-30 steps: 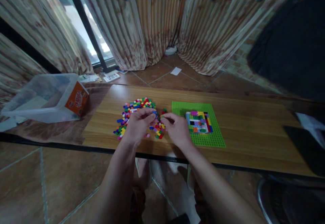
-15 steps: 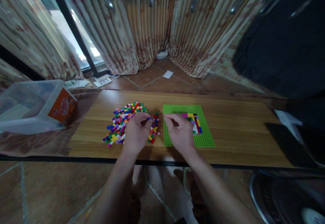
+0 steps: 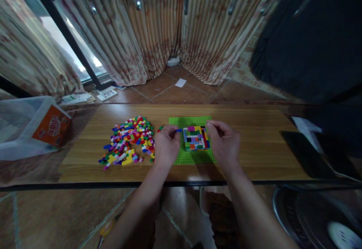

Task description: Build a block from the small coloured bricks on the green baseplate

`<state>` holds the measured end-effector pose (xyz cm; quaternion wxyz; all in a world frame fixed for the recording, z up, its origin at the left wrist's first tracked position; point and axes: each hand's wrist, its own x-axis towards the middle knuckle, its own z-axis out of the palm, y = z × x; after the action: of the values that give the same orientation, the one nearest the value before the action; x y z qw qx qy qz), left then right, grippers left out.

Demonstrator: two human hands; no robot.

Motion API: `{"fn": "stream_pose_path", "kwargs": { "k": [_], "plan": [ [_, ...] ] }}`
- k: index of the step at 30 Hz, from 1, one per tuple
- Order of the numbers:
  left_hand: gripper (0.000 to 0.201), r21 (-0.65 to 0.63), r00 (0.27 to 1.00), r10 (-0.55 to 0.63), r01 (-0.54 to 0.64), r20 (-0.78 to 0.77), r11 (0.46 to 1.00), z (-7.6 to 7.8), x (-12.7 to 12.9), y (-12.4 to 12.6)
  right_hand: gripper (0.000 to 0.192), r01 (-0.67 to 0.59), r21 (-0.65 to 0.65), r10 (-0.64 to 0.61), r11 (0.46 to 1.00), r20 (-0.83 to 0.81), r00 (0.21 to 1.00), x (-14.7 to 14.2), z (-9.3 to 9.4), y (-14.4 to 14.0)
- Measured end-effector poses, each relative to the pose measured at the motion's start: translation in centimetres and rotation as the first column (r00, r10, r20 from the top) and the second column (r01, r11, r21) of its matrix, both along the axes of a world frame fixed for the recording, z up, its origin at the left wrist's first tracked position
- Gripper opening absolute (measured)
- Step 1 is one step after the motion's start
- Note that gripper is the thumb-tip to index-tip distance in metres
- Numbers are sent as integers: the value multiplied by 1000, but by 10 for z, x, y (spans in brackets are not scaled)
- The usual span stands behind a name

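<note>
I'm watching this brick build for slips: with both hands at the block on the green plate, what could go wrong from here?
The left hand pinches a small blue brick by its fingertips; it could drop or seat crooked on the multicoloured block. Pressing may shift the green baseplate, which looks loose on the table. The left wrist sits close to the loose brick pile and might scatter it.

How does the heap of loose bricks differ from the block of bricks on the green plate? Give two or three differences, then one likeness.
The heap of loose bricks lies scattered and flat on the bare table; the block of bricks is joined into a neat square. The heap spreads wider; the block is compact. The heap lies left of the left hand; the block sits on the green plate between both hands. Both are many-coloured.
</note>
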<state>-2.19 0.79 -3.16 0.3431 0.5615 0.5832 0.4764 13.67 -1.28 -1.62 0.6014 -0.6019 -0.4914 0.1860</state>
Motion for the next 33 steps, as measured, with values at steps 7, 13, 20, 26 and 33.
{"fn": "stream_pose_path", "kwargs": {
  "k": [7,13,20,26,33],
  "plan": [
    [10,30,977,84,-80,-196,996,-2,20,3,19,33,-6,-33,999,-52,998,18,3,0],
    [8,65,961,47,-30,-274,997,-7,26,2,21,35,-13,-35,999,-63,997,26,3,1],
    [13,72,955,-8,30,-296,997,2,23,0,22,18,-48,-20,999,-39,999,28,2,0],
    [15,60,977,-52,65,-208,996,3,19,6,21,11,-61,-11,998,0,1000,28,1,-2],
    [12,4,971,-103,106,-217,994,4,16,12,22,-17,-84,19,996,22,1000,28,0,-1]
  ]
}}
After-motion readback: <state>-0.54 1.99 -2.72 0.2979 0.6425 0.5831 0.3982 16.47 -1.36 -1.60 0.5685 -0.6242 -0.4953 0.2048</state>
